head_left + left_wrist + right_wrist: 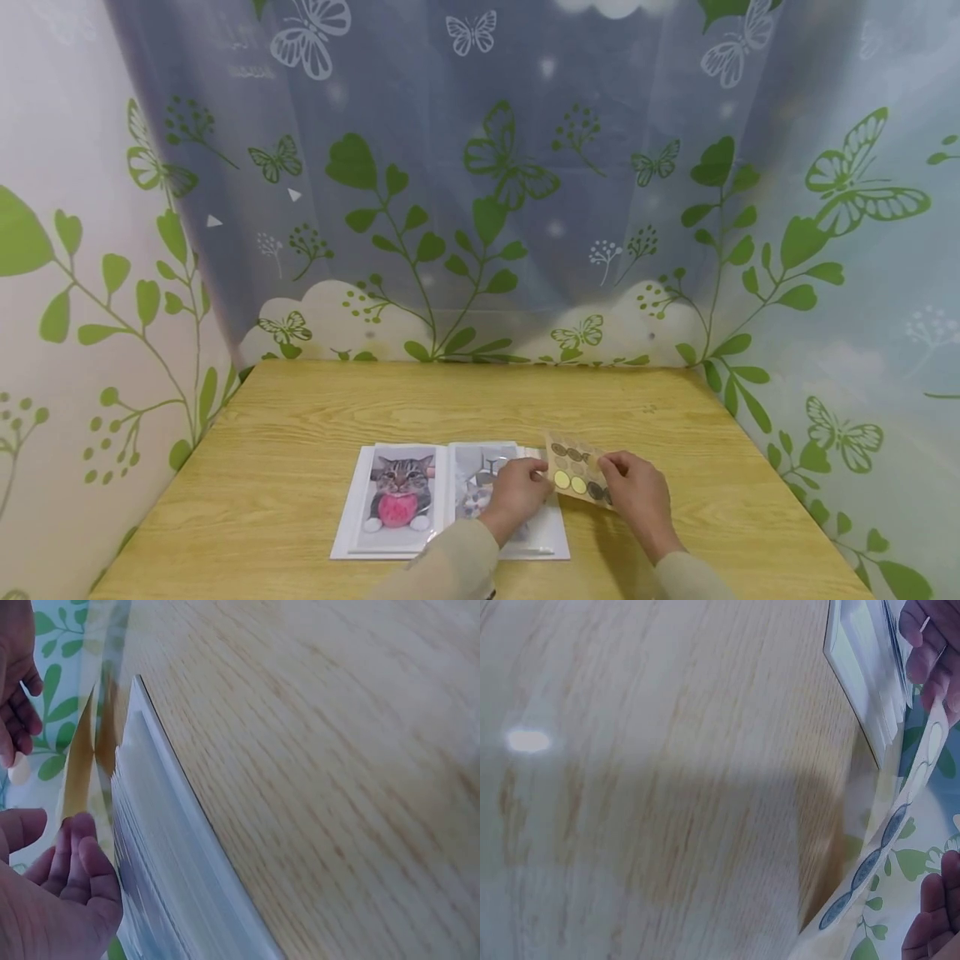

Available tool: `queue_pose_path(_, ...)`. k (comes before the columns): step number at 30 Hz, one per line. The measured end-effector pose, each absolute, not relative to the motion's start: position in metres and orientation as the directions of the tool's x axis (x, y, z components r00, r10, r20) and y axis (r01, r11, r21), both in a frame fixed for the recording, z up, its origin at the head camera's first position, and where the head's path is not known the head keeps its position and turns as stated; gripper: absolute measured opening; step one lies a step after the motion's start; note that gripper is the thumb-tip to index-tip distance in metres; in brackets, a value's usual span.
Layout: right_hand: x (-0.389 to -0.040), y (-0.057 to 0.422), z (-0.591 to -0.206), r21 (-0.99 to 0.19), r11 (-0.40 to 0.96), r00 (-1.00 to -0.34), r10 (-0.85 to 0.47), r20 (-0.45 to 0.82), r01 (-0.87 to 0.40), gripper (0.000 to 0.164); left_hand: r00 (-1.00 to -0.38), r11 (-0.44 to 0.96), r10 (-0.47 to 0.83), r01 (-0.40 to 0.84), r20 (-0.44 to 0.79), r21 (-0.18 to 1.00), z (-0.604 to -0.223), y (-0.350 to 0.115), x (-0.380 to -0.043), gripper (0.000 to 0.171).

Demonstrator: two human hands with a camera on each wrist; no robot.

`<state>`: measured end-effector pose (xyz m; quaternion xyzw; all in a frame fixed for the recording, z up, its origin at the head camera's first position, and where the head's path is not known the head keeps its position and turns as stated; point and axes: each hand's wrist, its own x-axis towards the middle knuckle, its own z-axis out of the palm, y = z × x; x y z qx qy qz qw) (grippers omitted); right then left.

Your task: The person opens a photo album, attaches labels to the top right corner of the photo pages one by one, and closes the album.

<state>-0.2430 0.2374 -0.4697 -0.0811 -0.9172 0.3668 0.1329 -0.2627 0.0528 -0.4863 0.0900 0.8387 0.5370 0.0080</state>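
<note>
A small photo album [347, 529] lies spread on the table, with a cat picture [399, 500] on its left page. My left hand [519, 490] reaches across the right page and partly hides that picture. Its fingertips hold the left edge of a tan sticker sheet [558, 458], tilted above the table, with yellow and dark round stickers and bare round spots. Over the sheet's right side is my right hand [637, 496]. A small pale round sticker [19, 769] shows at its fingertips in the left wrist view, apart from the sheet there.
The wood-grain table [300, 417] runs around the album. Behind and at both sides hangs a curtain [420, 208] printed with leaves and butterflies. In the left wrist view, the album's stacked sleeves [154, 825] rise beside the left hand.
</note>
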Motion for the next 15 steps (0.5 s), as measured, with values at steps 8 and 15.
queue_pose_path(8, -0.2458, 0.2327, -0.4715, -0.69, 0.721, -0.953, 0.248, 0.175, 0.061, 0.025, -0.97, 0.412, 0.229, 0.174, 0.082, 0.894, -0.4829, 0.0495, -0.2598, 0.016)
queue_pose_path(15, -0.2464, 0.228, -0.4705, -0.695, 0.717, -0.956, 0.242, 0.165, 0.062, 0.024, -0.959, 0.418, 0.264, 0.211, 0.104, 0.884, -0.4791, 0.0449, -0.2583, 0.011)
